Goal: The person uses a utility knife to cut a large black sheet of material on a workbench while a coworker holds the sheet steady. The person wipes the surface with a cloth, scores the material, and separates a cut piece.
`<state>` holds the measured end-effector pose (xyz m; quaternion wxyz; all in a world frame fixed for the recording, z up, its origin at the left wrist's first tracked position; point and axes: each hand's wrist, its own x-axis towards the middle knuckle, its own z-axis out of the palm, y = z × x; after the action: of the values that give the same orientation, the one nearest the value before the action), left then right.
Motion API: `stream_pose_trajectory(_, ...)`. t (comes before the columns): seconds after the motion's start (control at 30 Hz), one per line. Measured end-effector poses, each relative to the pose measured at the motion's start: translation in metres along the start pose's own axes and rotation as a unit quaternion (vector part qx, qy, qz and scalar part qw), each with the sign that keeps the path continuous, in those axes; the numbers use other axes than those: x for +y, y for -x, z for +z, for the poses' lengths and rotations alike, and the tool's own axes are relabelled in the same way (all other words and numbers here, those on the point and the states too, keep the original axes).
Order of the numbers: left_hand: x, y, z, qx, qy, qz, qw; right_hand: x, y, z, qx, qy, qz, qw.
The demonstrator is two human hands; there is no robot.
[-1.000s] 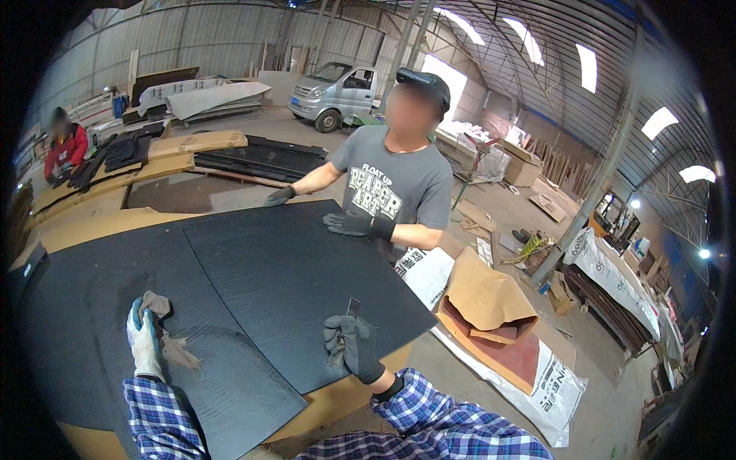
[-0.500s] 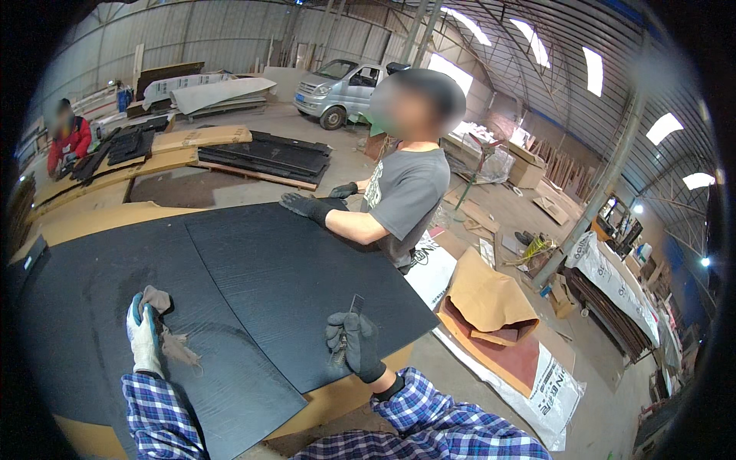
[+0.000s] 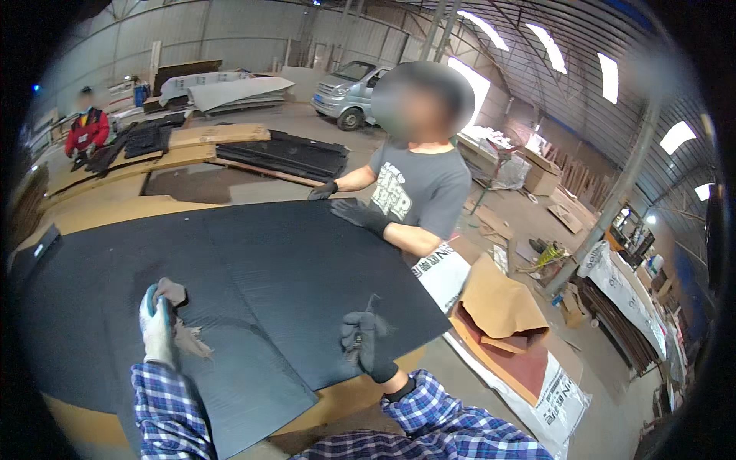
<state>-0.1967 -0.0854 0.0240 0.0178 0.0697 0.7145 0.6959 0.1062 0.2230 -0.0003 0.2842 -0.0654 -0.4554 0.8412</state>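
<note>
My left hand [image 3: 156, 330], in a white glove with blue on the fingers, is closed round a crumpled grey rag [image 3: 192, 342]. Its loose end hangs beside the palm, over a black panel [image 3: 253, 391]. My right hand [image 3: 370, 346], dark-gloved, grips a slim tool [image 3: 373, 302] whose narrow flat tip points up; its exact kind is unclear. Beneath that hand lies a second black panel [image 3: 330, 261], meeting the first along a slanting seam. Across from me, a co-worker's gloved hands [image 3: 360, 215] rest at the far edge of this panel.
Brown board [image 3: 337, 399] shows under the panels' near edge. Right of them lie a folded brown sheet [image 3: 506, 303] and white printed wrapping [image 3: 563, 406]. Stacked dark panels [image 3: 284, 153], a silver van [image 3: 349, 92] and a person in red [image 3: 88, 132] are farther back.
The view has swung slightly left. The co-worker has turned more toward me, their hands now farther apart at the panel edge. My hands keep the rag and tool, the tool's tip tilting a little.
</note>
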Motion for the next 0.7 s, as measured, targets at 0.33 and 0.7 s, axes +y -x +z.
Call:
stream_pose_trajectory(0.33,0.002,0.007,0.0,0.024,-0.172,0.103,0.979,-0.01,0.004,0.02,0.079,0.153,-0.102,0.98)
stream_pose_trajectory(0.7,-0.009,-0.007,-0.004,-0.002,-0.152,0.135,0.979,-0.014,0.003,0.033,0.096,0.12,-0.075,0.985)
